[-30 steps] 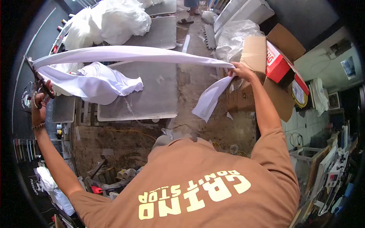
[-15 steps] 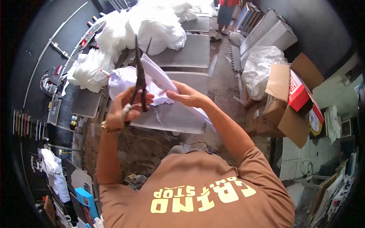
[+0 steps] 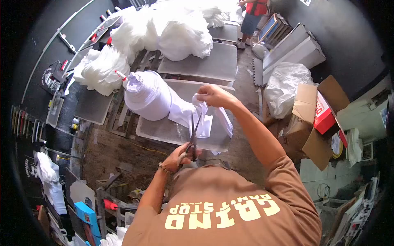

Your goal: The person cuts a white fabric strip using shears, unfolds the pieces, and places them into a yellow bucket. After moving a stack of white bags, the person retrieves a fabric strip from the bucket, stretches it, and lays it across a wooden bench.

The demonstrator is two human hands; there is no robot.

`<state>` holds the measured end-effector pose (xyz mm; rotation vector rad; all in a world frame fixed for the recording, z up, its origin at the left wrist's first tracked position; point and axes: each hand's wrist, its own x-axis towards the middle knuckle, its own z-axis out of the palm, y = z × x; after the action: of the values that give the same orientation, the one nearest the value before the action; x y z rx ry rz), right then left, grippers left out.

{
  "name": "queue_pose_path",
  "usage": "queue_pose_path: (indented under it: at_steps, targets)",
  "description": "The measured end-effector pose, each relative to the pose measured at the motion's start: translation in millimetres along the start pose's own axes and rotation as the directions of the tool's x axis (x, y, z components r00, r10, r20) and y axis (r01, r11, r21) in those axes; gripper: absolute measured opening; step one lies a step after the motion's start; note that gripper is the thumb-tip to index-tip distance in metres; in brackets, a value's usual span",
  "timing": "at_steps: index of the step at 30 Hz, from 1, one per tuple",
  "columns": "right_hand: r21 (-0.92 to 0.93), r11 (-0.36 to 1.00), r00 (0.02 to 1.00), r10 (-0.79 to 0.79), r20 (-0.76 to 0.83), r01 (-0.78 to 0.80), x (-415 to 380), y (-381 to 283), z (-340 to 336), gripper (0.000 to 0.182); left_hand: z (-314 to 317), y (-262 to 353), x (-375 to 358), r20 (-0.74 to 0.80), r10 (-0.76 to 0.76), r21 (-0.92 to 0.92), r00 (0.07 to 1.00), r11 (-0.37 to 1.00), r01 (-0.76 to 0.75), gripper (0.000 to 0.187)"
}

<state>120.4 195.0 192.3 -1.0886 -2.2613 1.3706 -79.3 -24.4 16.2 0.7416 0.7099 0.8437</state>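
My left hand (image 3: 182,156) is closed around the handles of dark scissors (image 3: 194,139), whose blades point away from me, slightly apart, and overlap the white fabric in this view. Higher and to the right, my right hand (image 3: 217,96) pinches a raised fold of the white fabric strip (image 3: 180,110). That strip runs from a large wound roll of white fabric (image 3: 147,96) on a grey board (image 3: 158,130). One length of it hangs on the right, below my right hand.
White bundles (image 3: 184,37) are heaped on boards at the back left. Beyond the boards stands a person in a red top (image 3: 258,8). To the right are an open cardboard box (image 3: 299,115) with a red box (image 3: 324,112), and a white plastic bag (image 3: 287,84).
My left hand has brought the scissors down and to the right, from in front of the roll to the strip's near side. My right hand has moved right and slightly up with the fabric.
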Motion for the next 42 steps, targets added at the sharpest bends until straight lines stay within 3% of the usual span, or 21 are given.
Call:
queue_pose_path:
  at_steps: [1,2,4,5,7,9,11,13,14,15,17,19,20,22,26,31,33,34,37,38,42]
  targets:
    - [-0.043,0.998,0.999,-0.034,0.004,0.034,-1,3,1,0.032,-15,-26,21,-0.014,-0.011,-0.138,1.000,0.990,0.009,0.086]
    - [-0.079,0.995,0.998,-0.064,0.007,0.064,-10,-2,-1,0.030,0,-14,25,-0.011,-0.009,-0.152,1.000,0.988,0.007,0.086]
    - [-0.105,0.994,0.999,-0.042,0.001,0.042,-20,1,1,0.029,43,54,33,0.050,0.150,-0.083,0.987,0.986,-0.145,0.079]
    - [-0.119,0.993,1.000,-0.025,-0.018,0.023,-26,2,3,0.029,50,70,38,0.052,0.154,-0.089,0.987,0.985,-0.149,0.079]
    - [-0.113,0.993,0.998,0.032,-0.050,-0.037,-42,-5,0,0.029,57,91,48,0.090,0.187,0.117,0.978,0.973,-0.197,0.077]
    - [0.129,0.987,0.980,0.117,-0.164,-0.096,-52,-2,-2,0.030,57,95,54,0.051,0.122,0.090,0.991,0.988,-0.126,0.074]
    - [0.191,0.980,0.983,0.093,-0.161,-0.061,-54,14,-3,0.031,58,96,55,0.113,0.187,0.244,0.976,0.947,-0.210,0.068]
    - [0.343,0.918,0.966,-0.122,-0.227,0.196,-57,27,-1,0.030,66,95,47,0.094,0.177,0.207,0.980,0.959,-0.193,0.067]
    - [0.455,0.881,0.991,-0.097,-0.097,0.131,-58,27,-2,0.023,66,94,44,0.126,0.178,0.250,0.976,0.946,-0.205,0.067]
    - [0.454,0.881,0.989,-0.092,-0.112,0.133,-60,27,2,0.023,66,94,42,0.158,0.181,0.292,0.971,0.931,-0.221,0.067]
    - [0.757,0.621,0.977,-0.174,-0.123,0.205,-61,25,20,0.017,69,96,39,0.147,0.170,0.273,0.974,0.940,-0.206,0.070]
    - [0.735,0.646,0.978,-0.149,-0.146,0.208,-61,24,32,0.015,68,100,36,0.186,0.186,0.265,0.965,0.936,-0.232,0.078]
    - [0.671,0.720,0.984,-0.119,-0.134,0.179,-62,23,36,0.014,70,104,35,0.179,0.186,0.264,0.966,0.937,-0.229,0.078]
    - [0.498,0.854,0.986,-0.096,-0.136,0.152,-59,25,43,0.014,75,109,35,0.179,0.332,0.111,0.926,0.928,-0.355,0.084]
    - [0.295,0.953,0.986,-0.027,-0.162,0.074,-59,14,30,0.021,53,103,34,0.174,0.202,0.233,0.964,0.943,-0.239,0.086]
    - [0.390,0.918,0.982,0.002,-0.190,0.073,-53,21,45,0.023,30,95,20,0.067,0.110,0.245,0.992,0.962,-0.123,0.084]
    - [0.445,0.894,0.976,0.060,-0.211,0.042,-51,27,54,0.021,29,108,21,0.109,0.058,0.173,0.992,0.982,-0.076,0.090]
    - [0.439,0.898,0.985,0.065,-0.160,0.012,-52,30,58,0.020,28,108,23,0.227,0.140,0.110,0.964,0.980,-0.168,0.094]
    - [0.383,0.921,0.965,0.035,-0.261,0.070,-49,32,75,0.020,14,99,27,0.287,0.131,0.176,0.949,0.967,-0.186,0.097]
    - [0.414,0.909,0.968,0.066,-0.241,0.041,-50,26,75,0.021,15,98,25,0.215,0.088,0.197,0.973,0.972,-0.131,0.093]
    - [0.441,0.897,0.956,0.111,-0.273,0.022,-44,33,79,0.025,9,89,23,0.182,-0.002,0.100,0.983,0.995,-0.016,0.088]
